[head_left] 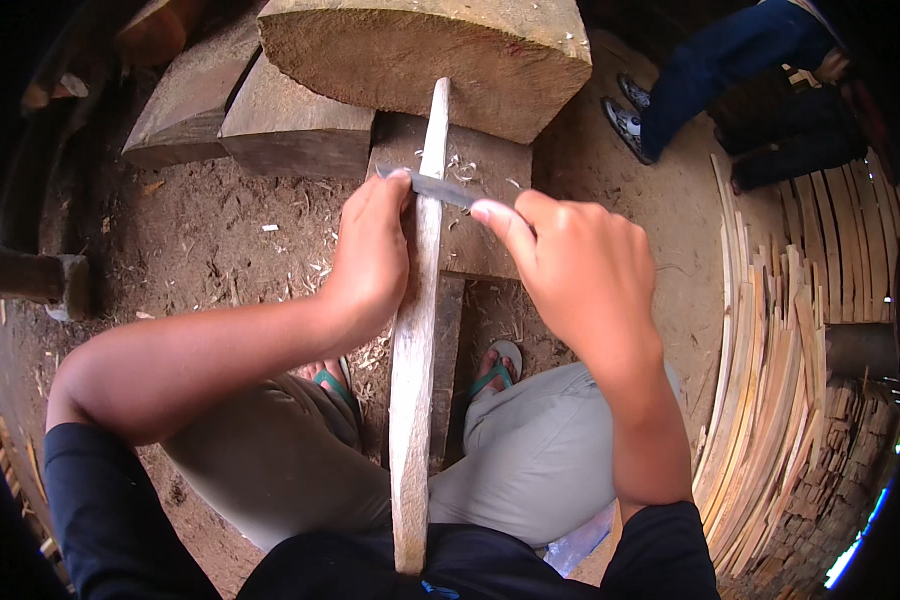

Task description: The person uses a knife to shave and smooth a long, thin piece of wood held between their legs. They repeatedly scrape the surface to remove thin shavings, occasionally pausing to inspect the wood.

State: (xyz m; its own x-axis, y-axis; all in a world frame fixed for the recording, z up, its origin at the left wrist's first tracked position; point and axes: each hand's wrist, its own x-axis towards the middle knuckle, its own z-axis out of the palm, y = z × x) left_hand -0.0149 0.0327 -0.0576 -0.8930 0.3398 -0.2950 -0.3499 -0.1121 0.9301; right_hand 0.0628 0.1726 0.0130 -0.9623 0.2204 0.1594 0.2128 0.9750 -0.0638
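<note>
A long, pale, peeled wooden stick runs from my waist up to a big wood block, its far end narrow and its near end against my dark shirt. Across its upper part lies the grey blade of a knife. My right hand is closed round the knife's right end, thumb along it, so the handle is hidden. My left hand is closed at the blade's other end, fingertips on the metal, close against the stick's left side. Its lower fingers are partly hidden. Curled shavings lie by the blade.
The large sawn block stands ahead, with more blocks to its left. A low plank lies under the stick. Thin wood strips are stacked at right. Another person's legs are at far right. My sandalled feet flank the stick.
</note>
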